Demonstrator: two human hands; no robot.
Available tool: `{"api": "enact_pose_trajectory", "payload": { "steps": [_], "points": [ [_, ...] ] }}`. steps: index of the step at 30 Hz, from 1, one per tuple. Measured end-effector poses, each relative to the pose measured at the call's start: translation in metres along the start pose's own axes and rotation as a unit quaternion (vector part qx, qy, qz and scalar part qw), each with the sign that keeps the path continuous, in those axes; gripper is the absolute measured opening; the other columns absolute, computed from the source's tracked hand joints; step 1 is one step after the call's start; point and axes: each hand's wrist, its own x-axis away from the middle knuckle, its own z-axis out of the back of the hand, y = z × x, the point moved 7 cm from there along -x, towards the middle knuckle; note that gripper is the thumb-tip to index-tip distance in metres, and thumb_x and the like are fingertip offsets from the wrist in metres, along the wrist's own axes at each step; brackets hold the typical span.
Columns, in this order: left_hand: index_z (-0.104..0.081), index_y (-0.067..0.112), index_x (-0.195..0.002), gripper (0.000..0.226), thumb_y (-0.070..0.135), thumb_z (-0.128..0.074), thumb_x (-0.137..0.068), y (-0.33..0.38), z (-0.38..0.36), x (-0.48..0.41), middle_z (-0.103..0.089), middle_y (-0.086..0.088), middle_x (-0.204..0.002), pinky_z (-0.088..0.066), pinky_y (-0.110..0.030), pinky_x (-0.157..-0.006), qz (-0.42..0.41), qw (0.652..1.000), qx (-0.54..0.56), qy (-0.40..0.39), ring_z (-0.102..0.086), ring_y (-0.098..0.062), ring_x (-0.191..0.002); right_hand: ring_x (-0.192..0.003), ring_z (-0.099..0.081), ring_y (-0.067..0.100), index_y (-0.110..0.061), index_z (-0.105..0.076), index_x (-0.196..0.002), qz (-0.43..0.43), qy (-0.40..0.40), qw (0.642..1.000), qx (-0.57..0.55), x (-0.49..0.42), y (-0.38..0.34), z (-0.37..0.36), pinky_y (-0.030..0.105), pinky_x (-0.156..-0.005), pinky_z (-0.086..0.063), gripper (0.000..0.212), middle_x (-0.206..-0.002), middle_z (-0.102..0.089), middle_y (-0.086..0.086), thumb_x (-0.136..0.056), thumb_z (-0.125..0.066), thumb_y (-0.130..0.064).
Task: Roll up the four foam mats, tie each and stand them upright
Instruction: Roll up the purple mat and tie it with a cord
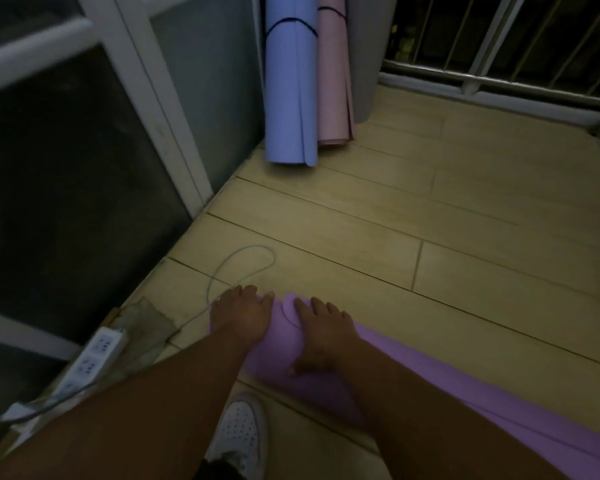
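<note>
Our left hand (239,318) and right hand (323,337) grip the purple mat (281,344) on the floor (361,237), fingers curved over its rolled end. Roll axis points away from us; flat length trails right.

Blue rolled foam mat (290,91) stood upright in the corner, with a pink rolled mat (335,81) touching its right side. White power strip (94,358) lay beside the white-framed glass door (160,109). Thin white cable (243,268) looped on the beige floor tiles (430,202).
</note>
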Motion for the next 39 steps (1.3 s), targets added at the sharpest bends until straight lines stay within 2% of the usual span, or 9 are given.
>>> {"api": "enact_pose_trajectory", "payload": {
  "steps": [5, 10, 17, 22, 26, 30, 32, 35, 39],
  "points": [
    [-0.039, 0.02, -0.141, 0.079, 0.074, -0.043, -0.083, -0.026, -0.006, 0.004, -0.045, -0.013, -0.139, -0.039, -0.043, -0.103, 0.112, 0.987, 0.082, -0.075, -0.043, -0.034, -0.127, -0.142, -0.023, 0.034, -0.032, -0.003, -0.155, 0.003, -0.005, 1.0, 0.004, 0.001, -0.003, 0.0, 0.049, -0.115, -0.024, 0.125, -0.16, -0.014, 0.008, -0.061, -0.081, -0.06],
    [-0.037, 0.023, -0.14, 0.09, 0.078, -0.056, -0.071, -0.023, 0.003, 0.002, -0.043, -0.015, -0.137, -0.037, -0.045, -0.102, 0.136, 0.982, 0.102, -0.085, -0.041, -0.036, -0.125, -0.136, -0.032, 0.033, -0.032, -0.007, -0.154, 0.003, 0.008, 1.0, 0.003, 0.006, -0.006, 0.002, 0.047, -0.11, -0.03, 0.119, -0.156, -0.023, 0.006, -0.062, -0.078, -0.058],
    [-0.048, 0.031, -0.129, 0.07, 0.07, -0.062, -0.072, 0.011, 0.039, 0.0, -0.053, -0.009, -0.126, -0.039, -0.041, -0.097, 0.106, 0.983, 0.151, 0.007, -0.051, -0.031, -0.115, -0.137, -0.03, 0.035, -0.034, 0.006, -0.154, -0.024, 0.067, 0.997, -0.017, 0.016, -0.003, 0.025, 0.05, -0.112, -0.027, 0.133, -0.157, -0.021, 0.012, -0.057, -0.078, -0.068],
    [-0.055, 0.033, -0.121, 0.047, 0.056, -0.06, -0.08, 0.056, 0.09, 0.001, -0.06, -0.006, -0.121, -0.04, -0.042, -0.099, 0.065, 0.966, 0.228, 0.1, -0.055, -0.029, -0.112, -0.124, -0.045, 0.031, -0.034, -0.005, -0.154, -0.056, 0.153, 0.985, -0.055, 0.04, 0.017, 0.077, 0.041, -0.102, -0.038, 0.123, -0.145, -0.039, 0.006, -0.059, -0.078, -0.06],
    [-0.055, 0.03, -0.123, 0.044, 0.047, -0.062, -0.084, 0.114, 0.15, 0.022, -0.06, -0.004, -0.122, -0.036, -0.04, -0.102, -0.016, 0.935, 0.297, 0.195, -0.053, -0.027, -0.117, -0.12, -0.052, 0.03, -0.034, -0.011, -0.154, -0.081, 0.233, 0.966, -0.077, 0.075, 0.038, 0.136, 0.036, -0.097, -0.042, 0.117, -0.142, -0.045, 0.004, -0.06, -0.078, -0.056],
    [-0.061, 0.023, -0.119, 0.035, 0.042, -0.056, -0.091, 0.146, 0.2, 0.042, -0.065, -0.005, -0.118, -0.044, -0.034, -0.095, -0.024, 0.856, 0.452, 0.25, -0.058, -0.028, -0.11, -0.126, -0.05, 0.027, -0.033, -0.015, -0.154, -0.09, 0.318, 0.938, -0.106, 0.122, 0.053, 0.192, 0.036, -0.101, -0.042, 0.117, -0.145, -0.044, 0.003, -0.059, -0.08, -0.055],
    [-0.063, 0.02, -0.111, 0.035, 0.047, -0.049, -0.092, 0.162, 0.221, 0.054, -0.066, -0.007, -0.113, -0.045, -0.035, -0.091, -0.032, 0.829, 0.491, 0.265, -0.058, -0.03, -0.106, -0.13, -0.046, 0.025, -0.033, -0.014, -0.155, -0.087, 0.35, 0.925, -0.123, 0.146, 0.059, 0.215, 0.035, -0.105, -0.04, 0.117, -0.149, -0.041, 0.001, -0.06, -0.08, -0.053],
    [-0.061, 0.015, -0.112, 0.039, 0.046, -0.044, -0.096, 0.194, 0.256, 0.081, -0.06, -0.012, -0.12, -0.04, -0.036, -0.095, -0.061, 0.792, 0.534, 0.289, -0.053, -0.03, -0.112, -0.134, -0.043, 0.023, -0.033, -0.015, -0.155, -0.077, 0.398, 0.901, -0.154, 0.184, 0.068, 0.244, 0.033, -0.107, -0.038, 0.117, -0.152, -0.039, 0.0, -0.06, -0.081, -0.05],
    [-0.056, 0.013, -0.118, 0.042, 0.047, -0.043, -0.097, 0.244, 0.301, 0.119, -0.052, -0.011, -0.128, -0.035, -0.029, -0.091, -0.092, 0.788, 0.547, 0.266, -0.05, -0.028, -0.115, -0.136, -0.041, 0.018, -0.032, -0.018, -0.154, -0.064, 0.463, 0.859, -0.21, 0.234, 0.084, 0.273, 0.032, -0.108, -0.038, 0.118, -0.153, -0.038, -0.006, -0.058, -0.084, -0.047]
  ]
}}
